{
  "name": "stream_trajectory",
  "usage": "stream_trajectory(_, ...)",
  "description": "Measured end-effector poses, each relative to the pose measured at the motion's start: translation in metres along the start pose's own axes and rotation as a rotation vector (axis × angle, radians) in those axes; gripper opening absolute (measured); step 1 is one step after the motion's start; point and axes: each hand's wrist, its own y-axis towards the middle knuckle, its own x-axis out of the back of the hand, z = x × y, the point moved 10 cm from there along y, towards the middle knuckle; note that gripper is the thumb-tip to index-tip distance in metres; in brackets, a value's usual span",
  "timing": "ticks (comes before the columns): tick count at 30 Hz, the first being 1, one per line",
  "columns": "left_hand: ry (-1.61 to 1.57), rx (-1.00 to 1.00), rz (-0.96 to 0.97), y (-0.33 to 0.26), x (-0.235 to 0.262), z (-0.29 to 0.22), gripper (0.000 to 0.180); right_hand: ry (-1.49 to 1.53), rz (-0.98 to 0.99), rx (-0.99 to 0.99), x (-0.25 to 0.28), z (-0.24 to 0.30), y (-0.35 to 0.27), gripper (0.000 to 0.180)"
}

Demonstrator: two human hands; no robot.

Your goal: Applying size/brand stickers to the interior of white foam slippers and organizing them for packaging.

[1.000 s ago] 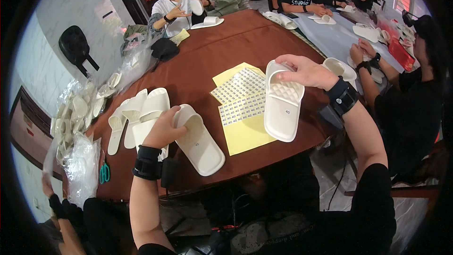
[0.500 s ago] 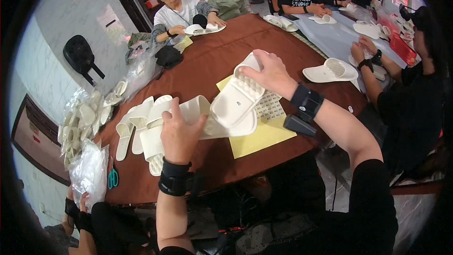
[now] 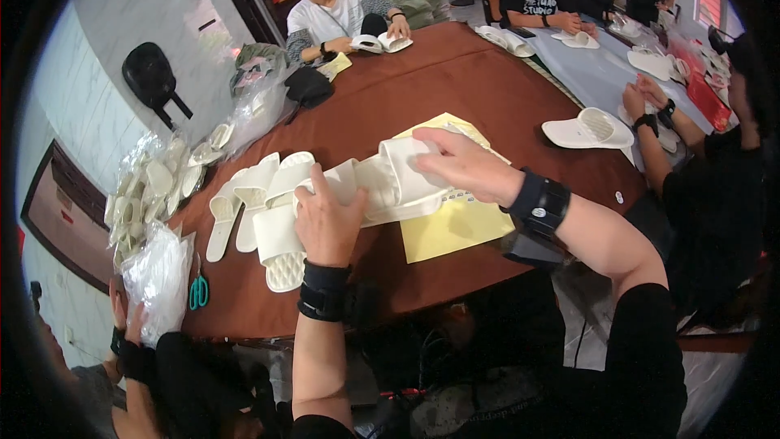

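Note:
My right hand [image 3: 471, 164] grips a white slipper [image 3: 410, 169] by its broad strap, thumb on top. That slipper lies lengthwise against a second white slipper [image 3: 341, 177], overlapping it. Over the second slipper's strap, my left hand [image 3: 329, 215] is curled, thumb towards the overlap; its grip is partly hidden. Right beside that hand, another white slipper [image 3: 276, 232] shows its quilted insole. More white slippers [image 3: 223, 215] lie in a row to the left. Beneath my right hand, a yellow sheet [image 3: 455, 234] carries rows of small printed stickers.
Teal scissors [image 3: 198, 293] and a clear plastic bag [image 3: 158, 280] are at the table's left edge, near bagged slippers [image 3: 150, 183]. A single white slipper [image 3: 589, 130] sits at the right edge. Co-workers handle slippers across the brown-covered table [image 3: 390, 73] and at right.
My right hand has lowered its tilted slipper onto the other one, and its grip now sits on the strap. The left hand stays on its slipper. Across the table, a person's slippers have shifted.

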Motion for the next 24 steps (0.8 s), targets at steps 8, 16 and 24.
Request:
stream_trajectory(8,0.069,-0.044,-0.036,-0.006,0.013,-0.03,0.065,0.69,0.054,-0.126,-0.023,0.018,-0.032,0.061)
stream_trajectory(16,0.135,-0.222,-0.137,0.002,0.016,-0.067,0.055,0.818,-0.082,-0.021,0.0,0.024,-0.038,0.065)
stream_trajectory(24,-0.095,-0.417,-0.19,0.029,0.003,-0.103,0.052,0.94,-0.181,0.082,0.06,0.03,-0.026,0.049)
